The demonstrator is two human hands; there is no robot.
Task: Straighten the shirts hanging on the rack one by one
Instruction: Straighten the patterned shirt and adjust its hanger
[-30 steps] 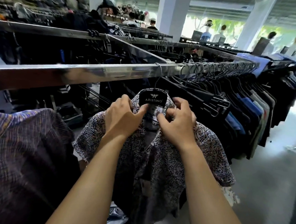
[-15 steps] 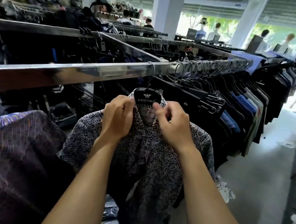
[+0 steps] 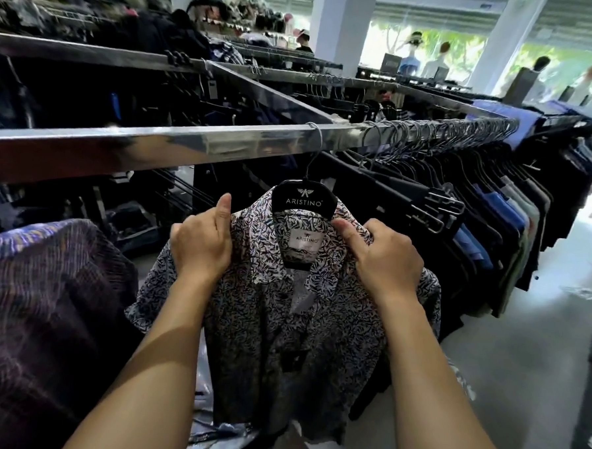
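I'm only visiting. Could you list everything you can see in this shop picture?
patterned shirt: one, white with dark print, hanging centre
hanger: one, black, lettered ARISTINO, in that shirt's collar
rail: one, chrome, across above the shirt
striped shirt: one, purple, far left
dark garments: many, black and blue, packed at right
pillars: two, white, background
left hand: one, gripping the collar's left side
right hand: one, gripping the collar's right side

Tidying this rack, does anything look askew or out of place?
The hanger of the printed shirt sits slightly tilted on the rail, apart from the packed hangers; the left hand and right hand grip its collar. Crumpled pale plastic lies beneath.
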